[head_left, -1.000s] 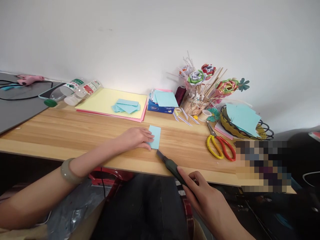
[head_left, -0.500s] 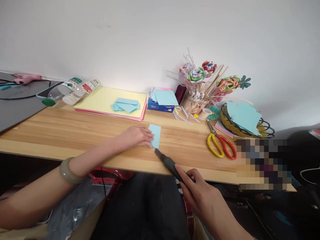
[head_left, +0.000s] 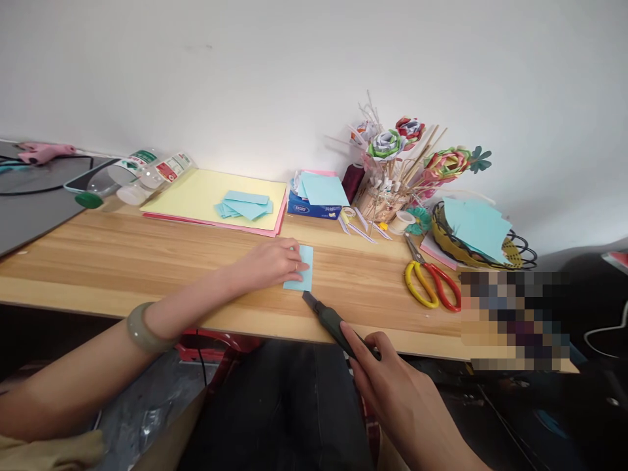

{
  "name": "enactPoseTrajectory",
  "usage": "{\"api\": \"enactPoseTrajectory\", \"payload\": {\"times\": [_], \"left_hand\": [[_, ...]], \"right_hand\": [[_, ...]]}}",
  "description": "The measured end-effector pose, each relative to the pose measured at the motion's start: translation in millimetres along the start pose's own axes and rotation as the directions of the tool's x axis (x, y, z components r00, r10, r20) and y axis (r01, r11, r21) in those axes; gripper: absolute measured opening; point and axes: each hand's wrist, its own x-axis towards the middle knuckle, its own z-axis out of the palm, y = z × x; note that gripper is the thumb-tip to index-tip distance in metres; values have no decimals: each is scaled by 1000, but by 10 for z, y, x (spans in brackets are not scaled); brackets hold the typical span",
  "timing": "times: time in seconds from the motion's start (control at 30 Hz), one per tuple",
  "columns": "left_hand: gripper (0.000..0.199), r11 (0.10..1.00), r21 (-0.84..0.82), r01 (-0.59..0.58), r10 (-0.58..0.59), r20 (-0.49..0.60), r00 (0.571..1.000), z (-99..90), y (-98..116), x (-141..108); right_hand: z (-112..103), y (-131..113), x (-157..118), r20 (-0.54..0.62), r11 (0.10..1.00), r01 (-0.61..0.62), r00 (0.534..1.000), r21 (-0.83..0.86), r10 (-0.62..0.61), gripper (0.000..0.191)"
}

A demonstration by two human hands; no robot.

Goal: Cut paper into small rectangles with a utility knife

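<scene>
My left hand (head_left: 280,263) lies on a small light-blue paper (head_left: 307,281) on the wooden table, its fingers stretched across the sheet and covering part of it. My right hand (head_left: 377,366) is wrapped round the dark green handle of a utility knife (head_left: 330,320). The knife's blade points up and left, its tip close to the paper's lower right corner; whether it touches the table I cannot tell. Farther back, several folded blue papers (head_left: 248,206) rest on a yellow sheet (head_left: 196,190), with pink sheets beneath it.
Right of the paper lie red-and-yellow scissors (head_left: 432,288). Behind them stand a basket (head_left: 515,252) of blue sheets and a holder (head_left: 380,196) with paper flowers. A blue box (head_left: 314,208) carries more sheets. Two plastic bottles (head_left: 132,180) lie at left. The table's front edge (head_left: 275,333) is near.
My left hand has moved slightly up and right, farther over the paper, and more of the paper's lower edge shows. The knife has stayed almost in place in my right hand.
</scene>
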Motion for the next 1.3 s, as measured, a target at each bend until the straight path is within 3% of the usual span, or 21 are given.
{"api": "enactPoseTrajectory", "payload": {"times": [0.13, 0.27, 0.5, 1.1, 1.3], "left_hand": [[30, 997, 61, -41, 39, 44, 998, 85, -32, 27], [37, 998, -49, -42, 49, 141, 989, 190, -81, 2], [36, 990, -142, -9, 36, 185, 982, 139, -85, -4], [37, 986, -165, -19, 48, 173, 984, 177, -102, -3], [48, 990, -125, 61, -37, 186, 982, 177, -72, -20]], "right_hand": [[-13, -20, -3, -10, 999, -11, 1000, -51, 11, 41], [-13, -45, 4, -13, 994, -28, 1000, -109, 27, 41], [-1, -70, 51, 0, 991, -42, 999, -124, 42, 42], [-28, -9, 108, -50, 972, 12, 998, -235, -25, 43], [17, 27, 166, -19, 973, -6, 1000, -231, 1, 41]]}}
